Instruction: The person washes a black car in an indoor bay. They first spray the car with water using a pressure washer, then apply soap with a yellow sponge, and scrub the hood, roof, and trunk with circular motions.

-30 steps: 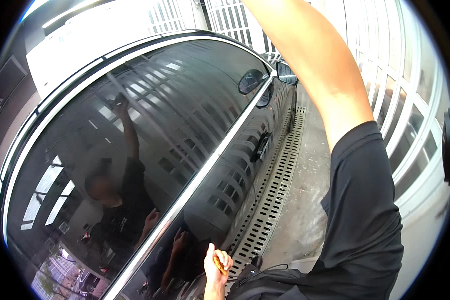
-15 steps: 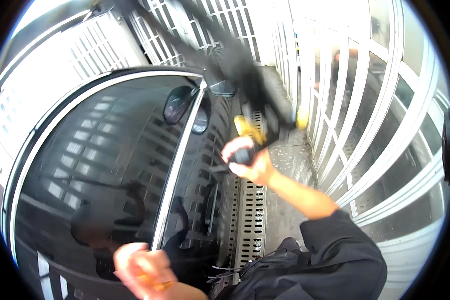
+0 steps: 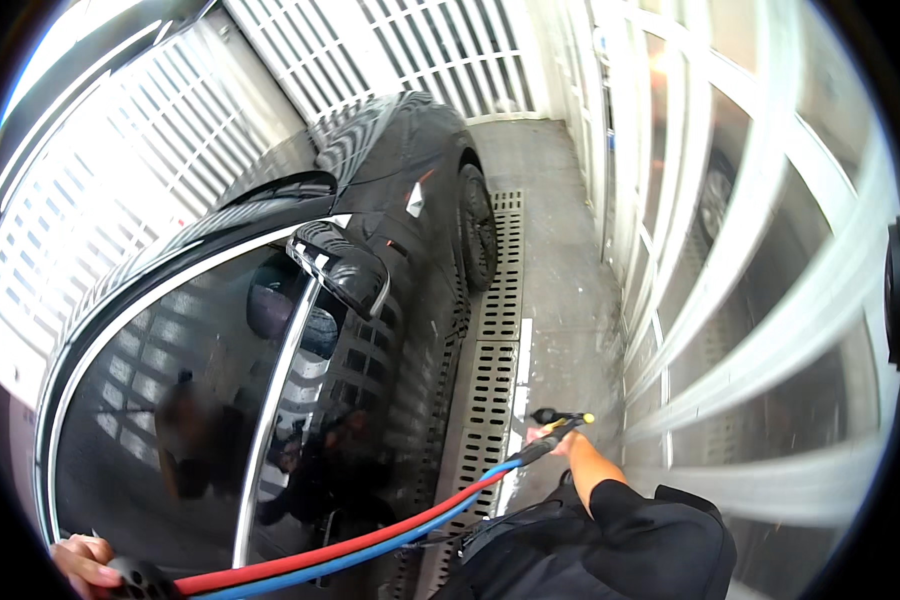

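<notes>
Setting: narrow wash bay, white slatted walls (image 3: 420,50) ahead and left, white-framed glass partition (image 3: 730,260) on the right, grey concrete floor (image 3: 560,260) with a long metal drain grate (image 3: 495,330) running beside the car.
Car: glossy black car (image 3: 410,180) fills the left half, wet and reflective, black side mirror (image 3: 345,270) sticking out toward the walkway, front wheel (image 3: 477,225) just by the grate.
Right hand: right hand (image 3: 560,440) closed around the black spray lance grip with yellow tip (image 3: 560,420), held low over the floor between grate and partition.
Left hand: left hand (image 3: 85,562) at the lower left edge, fingers curled on a round black object (image 3: 140,578) (kind unclear, partly cut off), touching the car's side.
Hoses: red hose (image 3: 350,545) and blue hose (image 3: 390,545) run side by side from the lower left up to the lance.
Change: half a second ago the lance was raised high at the car's upper side; now it has dropped low and points away toward the partition, and the view has swung forward along the car. Likely a pause in spraying or a reposition (judgement only).
Open room: only the strip between car flank and partition is free; mirror and wheel are the edges to mind, hoses trail across the body's front.
</notes>
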A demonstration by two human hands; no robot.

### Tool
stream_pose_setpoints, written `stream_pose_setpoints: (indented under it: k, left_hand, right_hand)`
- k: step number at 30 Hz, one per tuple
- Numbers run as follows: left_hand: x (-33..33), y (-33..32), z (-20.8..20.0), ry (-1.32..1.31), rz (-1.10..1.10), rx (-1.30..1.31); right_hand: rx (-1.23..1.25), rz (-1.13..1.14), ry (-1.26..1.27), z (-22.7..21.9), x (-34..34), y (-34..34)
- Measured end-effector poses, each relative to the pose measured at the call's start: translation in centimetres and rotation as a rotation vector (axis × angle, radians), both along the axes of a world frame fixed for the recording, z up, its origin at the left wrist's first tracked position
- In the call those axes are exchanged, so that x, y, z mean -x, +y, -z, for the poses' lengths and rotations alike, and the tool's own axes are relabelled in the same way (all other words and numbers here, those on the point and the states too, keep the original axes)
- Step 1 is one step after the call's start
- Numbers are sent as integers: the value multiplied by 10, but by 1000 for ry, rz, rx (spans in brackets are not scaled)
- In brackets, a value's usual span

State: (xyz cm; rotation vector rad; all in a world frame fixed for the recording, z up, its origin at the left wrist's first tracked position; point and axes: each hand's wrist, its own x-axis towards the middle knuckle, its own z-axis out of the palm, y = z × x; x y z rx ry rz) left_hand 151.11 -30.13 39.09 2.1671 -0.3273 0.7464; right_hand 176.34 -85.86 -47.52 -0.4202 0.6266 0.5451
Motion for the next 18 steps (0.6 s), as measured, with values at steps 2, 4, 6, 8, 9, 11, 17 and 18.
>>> stream_pose_setpoints:
  k: [2,4,6,8,9,11,17,18]
  left_hand:
    - [-4,-97,15,-112,-99,-213]
    - [-75,-175,59,-134,32,-524]
    - [-131,-245,102,-23,-9,-179]
    - [-166,-279,127,320,-108,-157]
    - [-189,-293,142,392,-129,-55]
    - [-225,-300,184,484,-143,29]
    - [-383,-365,271,295,75,204]
    - [-414,-379,277,243,104,190]
  right_hand:
    - [-328,278,-12,-38,-26,13]
    - [-365,625,149,-103,-72,-86]
    - [35,798,224,-128,-139,-184]
    - [329,717,193,-157,-216,-240]
    - [429,591,156,-180,-260,-261]
    - [674,597,-97,-257,-360,-248]
    - [1144,211,-772,-499,-576,-150]
    - [1205,193,-827,-530,-605,-143]
